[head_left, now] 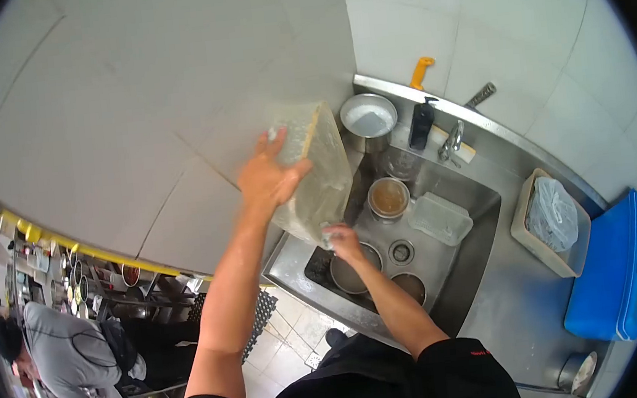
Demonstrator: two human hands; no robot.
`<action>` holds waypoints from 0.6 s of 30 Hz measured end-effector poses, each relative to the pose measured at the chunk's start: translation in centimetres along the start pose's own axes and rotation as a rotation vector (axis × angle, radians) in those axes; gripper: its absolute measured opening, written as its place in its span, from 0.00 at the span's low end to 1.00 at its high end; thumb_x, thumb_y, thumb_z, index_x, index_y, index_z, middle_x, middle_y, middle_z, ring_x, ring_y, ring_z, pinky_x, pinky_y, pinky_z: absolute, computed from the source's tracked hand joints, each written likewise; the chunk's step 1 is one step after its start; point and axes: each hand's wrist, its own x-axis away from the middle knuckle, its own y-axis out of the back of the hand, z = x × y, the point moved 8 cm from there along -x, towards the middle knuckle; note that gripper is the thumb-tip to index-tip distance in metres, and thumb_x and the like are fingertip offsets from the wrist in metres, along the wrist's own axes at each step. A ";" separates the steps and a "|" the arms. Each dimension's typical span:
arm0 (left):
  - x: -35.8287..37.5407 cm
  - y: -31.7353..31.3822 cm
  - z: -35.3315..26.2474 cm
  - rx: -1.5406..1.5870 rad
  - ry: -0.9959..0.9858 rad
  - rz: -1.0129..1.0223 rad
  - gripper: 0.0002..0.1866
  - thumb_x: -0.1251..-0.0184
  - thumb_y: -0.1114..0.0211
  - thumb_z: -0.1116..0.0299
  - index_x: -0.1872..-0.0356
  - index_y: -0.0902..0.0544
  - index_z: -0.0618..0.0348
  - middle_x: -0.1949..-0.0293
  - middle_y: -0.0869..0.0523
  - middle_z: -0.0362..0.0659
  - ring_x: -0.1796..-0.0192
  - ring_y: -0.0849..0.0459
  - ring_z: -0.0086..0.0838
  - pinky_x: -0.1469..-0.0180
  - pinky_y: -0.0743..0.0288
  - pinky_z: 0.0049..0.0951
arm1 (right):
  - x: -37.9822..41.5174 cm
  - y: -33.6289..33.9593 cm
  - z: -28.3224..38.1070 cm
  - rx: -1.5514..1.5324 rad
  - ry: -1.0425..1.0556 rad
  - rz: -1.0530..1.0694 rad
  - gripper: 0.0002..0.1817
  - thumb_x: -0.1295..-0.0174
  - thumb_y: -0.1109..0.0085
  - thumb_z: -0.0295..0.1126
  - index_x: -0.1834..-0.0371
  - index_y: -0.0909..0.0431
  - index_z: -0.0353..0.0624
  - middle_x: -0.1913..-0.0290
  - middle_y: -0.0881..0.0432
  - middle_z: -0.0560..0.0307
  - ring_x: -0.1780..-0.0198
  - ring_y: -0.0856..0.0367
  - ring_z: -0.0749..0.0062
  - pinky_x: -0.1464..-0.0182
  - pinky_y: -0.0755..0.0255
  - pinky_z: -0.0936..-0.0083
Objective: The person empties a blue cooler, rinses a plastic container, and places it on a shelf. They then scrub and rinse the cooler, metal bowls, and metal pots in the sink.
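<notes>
A large translucent plastic tub (323, 171) is tilted on its side over the left end of the sink (481, 218). My left hand (274, 176) grips the tub near its edge, thumb apart from the fingers, with white suds at the fingertips. At the tub's lower end, my right hand (346, 244) is closed around a small pale scrubber (327, 236), pressed against the plastic. The scrubber's exact kind is hard to make out. In the basin below are a bowl of brownish liquid (389, 197), a clear plastic container (441, 219) and round metal pans (356, 268).
Behind the sink stand a metal pot of suds (369, 117), a black pump bottle (421, 124) and a faucet (451, 142). To the right are a beige bin with a plastic bag (550, 219) and a blue cooler box (613, 270). Another person (80, 348) works at far left.
</notes>
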 end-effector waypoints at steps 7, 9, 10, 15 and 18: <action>2.9 0.6 -2.2 -0.053 0.283 0.037 0.43 0.53 0.37 0.44 0.30 0.38 0.32 0.28 0.44 0.54 0.31 0.35 0.50 0.35 0.37 0.44 | 2.8 1.7 20.2 -0.357 0.302 0.048 0.30 0.48 0.46 0.21 0.37 0.33 0.35 0.44 0.24 0.46 0.43 0.26 0.69 0.41 0.34 0.76; 4.3 0.4 -1.9 -0.064 0.319 0.008 0.42 0.51 0.37 0.45 0.30 0.39 0.30 0.28 0.45 0.55 0.32 0.35 0.52 0.35 0.37 0.45 | 3.3 2.5 18.8 -0.078 0.355 -0.123 0.23 0.50 0.41 0.22 0.46 0.27 0.36 0.53 0.20 0.47 0.53 0.21 0.70 0.50 0.28 0.74; 5.4 1.5 -4.2 -0.293 0.001 -0.207 0.36 0.47 0.39 0.47 0.33 0.34 0.37 0.30 0.41 0.55 0.35 0.32 0.54 0.35 0.36 0.45 | 4.5 4.2 20.0 -0.073 0.360 -0.133 0.23 0.50 0.41 0.22 0.46 0.27 0.36 0.53 0.20 0.47 0.53 0.21 0.70 0.50 0.28 0.74; 11.1 2.2 -8.1 -0.179 -1.119 -0.154 0.13 0.42 0.38 0.59 0.65 0.20 0.59 0.56 0.21 0.55 0.57 0.19 0.49 0.49 0.27 0.43 | 4.2 9.2 23.4 0.192 0.482 0.155 0.21 0.56 0.29 0.29 0.57 0.22 0.37 0.68 0.17 0.50 0.68 0.19 0.63 0.61 0.27 0.69; 11.8 2.0 -4.7 0.225 -0.876 -0.419 0.20 0.50 0.31 0.70 0.91 0.34 0.58 0.86 0.32 0.47 0.77 0.31 0.43 0.68 0.35 0.41 | 4.9 10.0 25.6 0.391 0.565 0.127 0.22 0.57 0.28 0.30 0.56 0.22 0.38 0.61 0.17 0.47 0.61 0.18 0.54 0.57 0.26 0.64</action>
